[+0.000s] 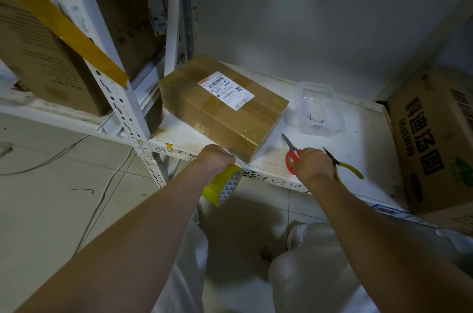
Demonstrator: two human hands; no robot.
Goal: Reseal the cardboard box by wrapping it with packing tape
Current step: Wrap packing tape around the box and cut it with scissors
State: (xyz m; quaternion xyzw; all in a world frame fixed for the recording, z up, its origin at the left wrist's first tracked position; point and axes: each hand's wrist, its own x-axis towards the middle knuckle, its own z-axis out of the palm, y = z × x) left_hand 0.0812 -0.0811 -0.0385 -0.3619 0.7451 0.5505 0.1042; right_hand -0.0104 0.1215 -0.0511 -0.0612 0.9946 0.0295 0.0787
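- Up front, a person's left hand (216, 159) curls its fingers round a yellow roll of packing tape (222, 186), holding it just below and in front of the shelf edge — the roll hangs over the tiled floor (51, 197), its patterned core facing right.
- Just beyond that hand, the cardboard box (222, 108) lies flat on the white shelf (345, 138), its near corner close to the knuckles, apart from the roll itself; brown tape bands already cross its top and a white shipping label (226, 90) is stuck on the upper face.
- To the right, the right hand (313, 164) rests on the shelf with its fingers bent over the red handles of a pair of scissors (291, 151), blades pointing away toward the wall; whether the fingers pass through the loops cannot be told.
- Yellow-handled pliers (343, 166) lie just beside that hand, partly hidden under it.
- A clear plastic container (314, 110) holding a few small dark pieces stands behind the scissors, right of the box and apart from it.
- A large printed carton (435, 143) stands at the shelf's right end; more cartons fill the rack (120, 105) at left, where a strip of yellow tape hangs across an upright.
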